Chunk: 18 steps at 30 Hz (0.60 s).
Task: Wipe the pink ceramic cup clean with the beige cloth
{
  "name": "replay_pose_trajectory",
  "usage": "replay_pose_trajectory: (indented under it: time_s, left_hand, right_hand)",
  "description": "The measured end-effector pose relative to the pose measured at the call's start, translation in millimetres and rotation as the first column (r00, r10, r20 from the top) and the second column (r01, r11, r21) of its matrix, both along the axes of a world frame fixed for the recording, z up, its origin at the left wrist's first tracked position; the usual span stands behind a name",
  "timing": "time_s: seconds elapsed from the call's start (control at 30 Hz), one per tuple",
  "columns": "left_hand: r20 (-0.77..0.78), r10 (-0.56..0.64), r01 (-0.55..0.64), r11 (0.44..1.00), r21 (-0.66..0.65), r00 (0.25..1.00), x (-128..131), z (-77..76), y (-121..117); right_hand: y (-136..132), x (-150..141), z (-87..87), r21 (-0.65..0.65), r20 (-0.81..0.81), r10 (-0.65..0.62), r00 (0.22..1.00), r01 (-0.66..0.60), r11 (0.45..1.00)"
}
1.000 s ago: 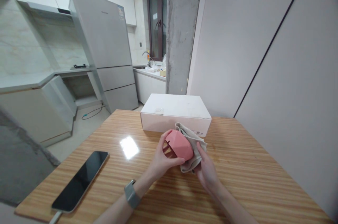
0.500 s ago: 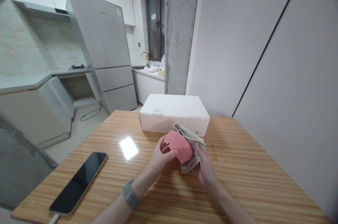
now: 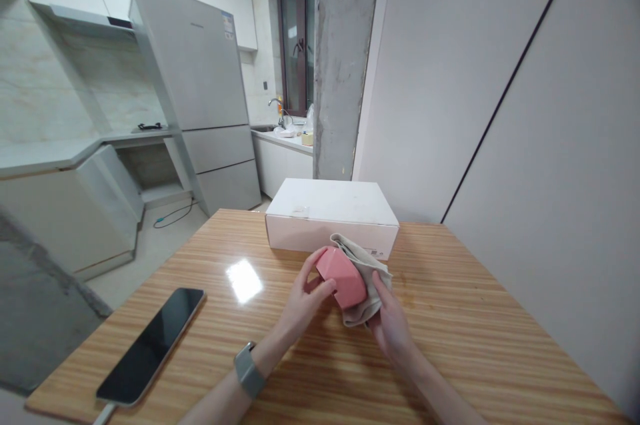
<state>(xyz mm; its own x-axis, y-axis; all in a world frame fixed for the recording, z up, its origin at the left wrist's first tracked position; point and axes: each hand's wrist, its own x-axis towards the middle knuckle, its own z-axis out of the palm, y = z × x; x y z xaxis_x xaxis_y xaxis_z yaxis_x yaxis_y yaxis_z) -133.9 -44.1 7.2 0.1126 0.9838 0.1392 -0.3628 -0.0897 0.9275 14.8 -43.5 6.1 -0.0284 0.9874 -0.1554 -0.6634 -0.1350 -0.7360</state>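
A pink faceted object [image 3: 345,279], shaped like a small cup or pot, is held above the wooden table by my left hand [image 3: 311,283], with thumb and fingers gripping its left side. Its exact kind does not show. Folded grey-beige cloth [image 3: 371,308] lies against the object's right side. My right hand [image 3: 393,318] grips that cloth, the thumb on top and the other fingers mostly hidden beneath it. A grey-banded watch [image 3: 247,368] is on my left wrist.
Just beyond my hands, a closed white box [image 3: 333,201] sits on the wood-grain table [image 3: 480,318]. A black-screened phone [image 3: 153,348] with a white cable lies at the left. Behind are a fridge [image 3: 200,71], a concrete pillar [image 3: 343,65] and a pale wall at right.
My left hand's fingers have shifted slightly over the upper left of the pink object, which has turned a little. The right hand keeps hold of the cloth.
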Motion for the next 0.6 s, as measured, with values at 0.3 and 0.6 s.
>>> replay_pose_trajectory:
  time_s: [0.3,0.6]
  left_hand:
    - [0.003,0.005,-0.005,0.990,-0.142,1.000,2,-14.3,10]
    - [0.107,0.147,-0.133,0.983,-0.126,0.983,-3,2.8,0]
  right_hand:
    - [-1,1,-2.0,-0.005,0.007,-0.015,1.000,0.015,1.000]
    - [6,6,12.5,-0.182,-0.212,-0.054,0.976,0.015,0.983]
